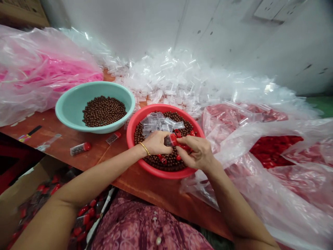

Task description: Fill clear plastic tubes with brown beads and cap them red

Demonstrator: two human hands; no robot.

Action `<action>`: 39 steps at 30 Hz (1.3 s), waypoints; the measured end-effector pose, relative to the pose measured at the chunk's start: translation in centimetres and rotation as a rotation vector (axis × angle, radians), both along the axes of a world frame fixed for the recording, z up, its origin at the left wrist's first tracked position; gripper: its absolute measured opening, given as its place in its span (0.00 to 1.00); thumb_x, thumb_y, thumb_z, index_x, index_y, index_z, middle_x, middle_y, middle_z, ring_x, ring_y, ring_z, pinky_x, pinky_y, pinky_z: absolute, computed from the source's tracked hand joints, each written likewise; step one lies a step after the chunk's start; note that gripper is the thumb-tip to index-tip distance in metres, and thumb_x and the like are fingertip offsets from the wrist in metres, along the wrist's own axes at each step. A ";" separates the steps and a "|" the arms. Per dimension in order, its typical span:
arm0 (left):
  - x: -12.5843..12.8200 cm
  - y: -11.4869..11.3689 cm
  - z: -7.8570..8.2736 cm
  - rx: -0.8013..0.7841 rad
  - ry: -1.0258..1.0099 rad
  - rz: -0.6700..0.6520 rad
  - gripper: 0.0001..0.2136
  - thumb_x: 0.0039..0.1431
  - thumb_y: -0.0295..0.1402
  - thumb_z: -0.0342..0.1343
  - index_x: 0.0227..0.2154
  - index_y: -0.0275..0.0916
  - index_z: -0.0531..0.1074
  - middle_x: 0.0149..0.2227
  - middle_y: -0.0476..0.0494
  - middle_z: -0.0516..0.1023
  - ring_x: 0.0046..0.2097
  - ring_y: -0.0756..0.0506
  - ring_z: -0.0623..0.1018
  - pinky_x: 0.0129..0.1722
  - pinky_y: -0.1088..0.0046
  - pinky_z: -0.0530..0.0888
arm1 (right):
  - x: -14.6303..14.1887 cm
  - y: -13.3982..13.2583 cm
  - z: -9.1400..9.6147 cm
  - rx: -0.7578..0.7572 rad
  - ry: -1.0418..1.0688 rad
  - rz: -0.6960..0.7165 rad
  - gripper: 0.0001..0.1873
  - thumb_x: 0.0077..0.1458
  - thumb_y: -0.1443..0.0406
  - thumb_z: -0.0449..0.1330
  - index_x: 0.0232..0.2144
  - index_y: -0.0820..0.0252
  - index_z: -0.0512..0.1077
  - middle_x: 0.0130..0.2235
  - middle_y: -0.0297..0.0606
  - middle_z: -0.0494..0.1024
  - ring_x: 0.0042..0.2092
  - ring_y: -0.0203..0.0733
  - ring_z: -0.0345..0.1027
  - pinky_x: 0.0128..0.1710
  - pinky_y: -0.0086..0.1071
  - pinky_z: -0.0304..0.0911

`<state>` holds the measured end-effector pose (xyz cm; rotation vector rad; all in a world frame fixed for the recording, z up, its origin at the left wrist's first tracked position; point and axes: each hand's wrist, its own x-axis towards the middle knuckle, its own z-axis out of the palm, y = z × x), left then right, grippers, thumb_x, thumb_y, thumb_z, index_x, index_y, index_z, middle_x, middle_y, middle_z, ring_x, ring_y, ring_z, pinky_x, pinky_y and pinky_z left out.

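Note:
Both my hands meet over a red bowl [135,122] that holds brown beads, several clear tubes and a few red caps. My left hand [156,143], with a gold bangle at the wrist, is closed round a small clear tube filled with beads [168,140]. My right hand [196,152] pinches a red cap [173,139] at the tube's end. Its other fingers curl round more red caps. Loose red caps [162,159] lie on the beads below my hands.
A teal bowl [70,104] of brown beads stands left of the red one. Filled capped tubes [80,148] lie on the brown table. A heap of clear tubes [182,76] runs along the wall. Bags of red caps [270,149] sit right, a pink-filled bag [39,73] left, a box of finished tubes [47,194] below.

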<state>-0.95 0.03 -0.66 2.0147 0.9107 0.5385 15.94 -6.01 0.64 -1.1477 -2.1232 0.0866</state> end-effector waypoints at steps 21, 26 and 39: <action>-1.6 -1.0 1.4 0.423 0.228 0.204 0.08 0.47 0.36 0.55 0.28 0.36 0.72 0.26 0.46 0.76 0.27 0.48 0.74 0.28 0.75 0.67 | -3.3 4.6 -1.1 -0.714 0.564 -0.140 0.43 0.58 0.44 0.23 0.51 0.59 0.67 0.42 0.42 0.77 0.42 0.43 0.71 0.43 0.38 0.66; -10.7 -2.9 3.1 0.359 0.518 0.569 0.10 0.50 0.41 0.54 0.27 0.38 0.70 0.23 0.50 0.73 0.27 0.49 0.72 0.27 0.77 0.62 | -3.3 2.6 -1.5 -0.714 -0.432 -0.078 0.23 0.54 0.49 0.53 0.34 0.63 0.74 0.32 0.43 0.78 0.35 0.45 0.72 0.33 0.33 0.62; -13.7 -2.6 1.3 0.680 0.700 0.260 0.15 0.61 0.36 0.44 0.43 0.35 0.72 0.40 0.38 0.77 0.43 0.42 0.75 0.44 0.68 0.70 | -2.1 2.0 -2.2 -0.679 -0.787 -0.122 0.13 0.49 0.65 0.52 0.33 0.63 0.74 0.39 0.45 0.79 0.39 0.47 0.73 0.31 0.31 0.60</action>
